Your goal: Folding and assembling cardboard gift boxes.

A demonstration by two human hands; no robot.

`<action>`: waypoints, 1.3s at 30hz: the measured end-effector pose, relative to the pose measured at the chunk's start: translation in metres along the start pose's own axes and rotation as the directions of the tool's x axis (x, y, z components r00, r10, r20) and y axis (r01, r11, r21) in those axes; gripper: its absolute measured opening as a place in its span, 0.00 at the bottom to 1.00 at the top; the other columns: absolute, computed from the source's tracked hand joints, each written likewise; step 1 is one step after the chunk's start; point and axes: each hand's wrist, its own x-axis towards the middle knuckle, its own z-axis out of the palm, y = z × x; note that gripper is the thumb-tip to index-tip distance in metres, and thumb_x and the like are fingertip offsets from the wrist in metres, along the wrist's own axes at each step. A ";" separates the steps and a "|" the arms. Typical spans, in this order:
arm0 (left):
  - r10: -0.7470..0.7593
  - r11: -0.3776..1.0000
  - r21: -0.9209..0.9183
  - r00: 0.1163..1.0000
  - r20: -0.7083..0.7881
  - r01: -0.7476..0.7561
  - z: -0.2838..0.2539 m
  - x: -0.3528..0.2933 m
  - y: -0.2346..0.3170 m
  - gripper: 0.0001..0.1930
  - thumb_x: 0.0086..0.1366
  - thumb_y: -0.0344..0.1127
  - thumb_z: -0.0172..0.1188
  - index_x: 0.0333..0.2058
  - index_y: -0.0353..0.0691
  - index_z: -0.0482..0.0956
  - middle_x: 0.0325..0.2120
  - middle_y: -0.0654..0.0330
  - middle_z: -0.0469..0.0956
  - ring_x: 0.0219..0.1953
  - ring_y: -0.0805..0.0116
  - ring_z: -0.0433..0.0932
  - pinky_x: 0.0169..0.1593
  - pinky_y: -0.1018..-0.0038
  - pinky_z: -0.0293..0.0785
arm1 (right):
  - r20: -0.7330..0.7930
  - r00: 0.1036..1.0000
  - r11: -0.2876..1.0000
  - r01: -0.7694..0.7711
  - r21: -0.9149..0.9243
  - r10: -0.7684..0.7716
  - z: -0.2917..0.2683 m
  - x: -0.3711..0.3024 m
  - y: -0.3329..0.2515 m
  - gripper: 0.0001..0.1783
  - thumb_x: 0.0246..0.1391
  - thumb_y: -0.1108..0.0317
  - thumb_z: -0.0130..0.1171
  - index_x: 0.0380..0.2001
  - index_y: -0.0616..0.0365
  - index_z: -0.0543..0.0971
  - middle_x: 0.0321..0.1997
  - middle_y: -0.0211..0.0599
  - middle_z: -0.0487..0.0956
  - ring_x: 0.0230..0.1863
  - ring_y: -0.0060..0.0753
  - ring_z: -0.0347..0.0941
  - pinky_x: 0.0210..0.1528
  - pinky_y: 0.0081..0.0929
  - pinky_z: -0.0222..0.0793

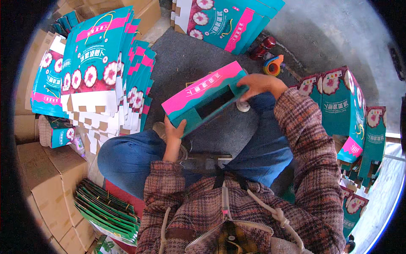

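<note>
A teal gift box with a pink band [201, 89] is held up over my lap, tilted so its right end is farther away. A dark opening shows along the side facing me. My left hand [173, 132] grips its lower left end, thumb on the near face and the other fingers mostly hidden. At the upper right end, my right hand [260, 86] closes on the box beside the opening, its fingertips partly out of sight at the edge.
Flattened teal box sheets [94, 63] stand stacked at the left, with more at the top [220, 23]. Brown cartons [50, 173] and green folded bags [105, 211] lie lower left. An orange tape roll [273, 65] sits near my right hand; formed boxes [338, 101] stand at right.
</note>
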 end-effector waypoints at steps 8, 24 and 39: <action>-0.432 0.665 -0.644 0.898 0.082 0.379 0.014 -0.004 0.032 0.30 0.67 0.53 0.49 0.57 0.33 0.65 0.48 0.57 0.73 0.49 0.66 0.72 0.53 0.67 0.68 | -0.677 0.647 0.924 -0.358 0.136 0.350 0.021 0.042 0.043 0.57 0.26 0.33 0.71 0.52 0.68 0.70 0.52 0.56 0.74 0.50 0.57 0.73 0.51 0.44 0.70; -0.112 0.929 -0.343 0.989 0.092 0.137 0.037 -0.037 0.102 0.30 0.69 0.49 0.51 0.63 0.42 0.53 0.56 0.58 0.65 0.55 0.61 0.68 0.55 0.64 0.67 | -0.968 0.220 0.991 -0.069 0.110 0.123 -0.002 -0.123 -0.058 0.44 0.34 0.56 0.73 0.51 0.68 0.65 0.46 0.55 0.74 0.49 0.55 0.72 0.50 0.41 0.69; 0.782 0.586 -0.394 0.367 0.504 -0.708 0.255 -0.102 0.347 0.28 0.57 0.34 0.66 0.53 0.30 0.67 0.48 0.42 0.72 0.51 0.45 0.72 0.55 0.60 0.64 | -0.651 -0.678 0.933 0.158 0.323 0.340 0.236 -0.455 0.007 0.39 0.53 0.61 0.65 0.61 0.65 0.58 0.56 0.39 0.68 0.55 0.32 0.67 0.56 0.31 0.65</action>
